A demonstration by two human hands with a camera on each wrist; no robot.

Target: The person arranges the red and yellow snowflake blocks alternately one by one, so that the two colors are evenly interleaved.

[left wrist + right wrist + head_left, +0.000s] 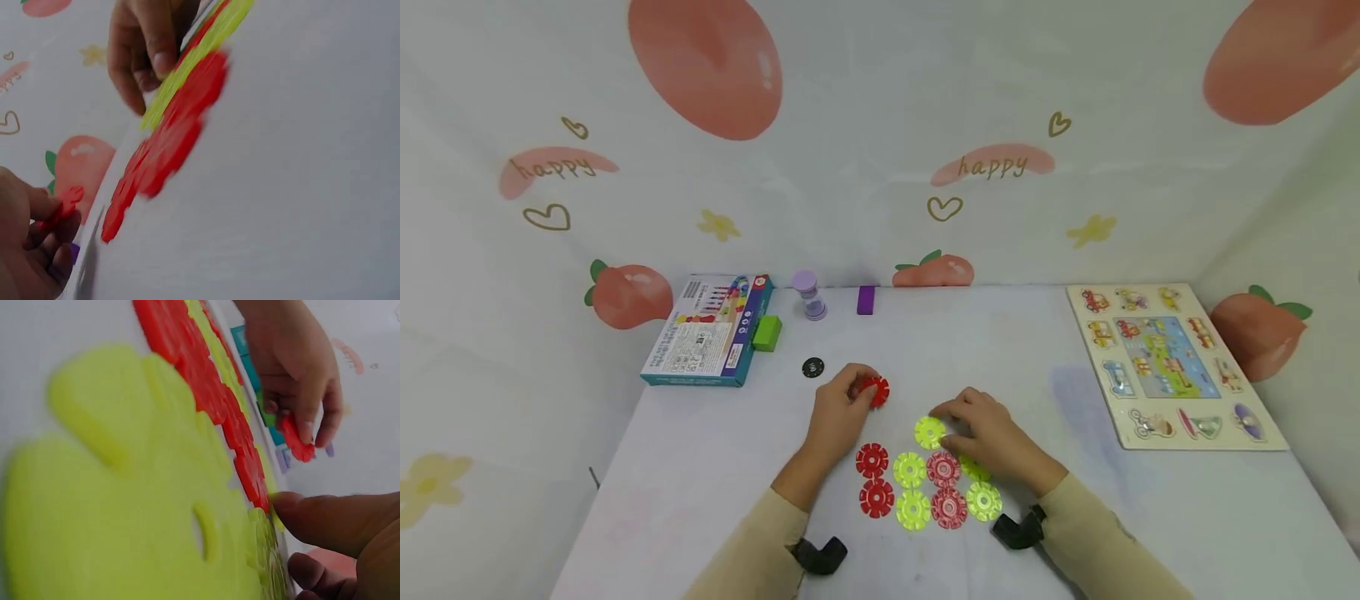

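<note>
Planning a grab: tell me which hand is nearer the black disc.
Left. The left hand, with a red disc, is just right of the black disc; the right hand is farther right, by a yellow disc.

Only word I can rly read is "happy", x2 in the head view: once on a peachy swoosh (pixel 523 177) on the left of the backdrop (pixel 865 187), once on another swoosh (pixel 947 173) right of centre. L wrist cam only gets a cut-off bit of it at the edge; R wrist cam's is a blur tbh. The box (pixel 700 333) has loads of print + a red logo (pixel 761 282), all too tiny. Black disc (pixel 813 367) has pale marks, can't make 'em out, fwiw.
</note>
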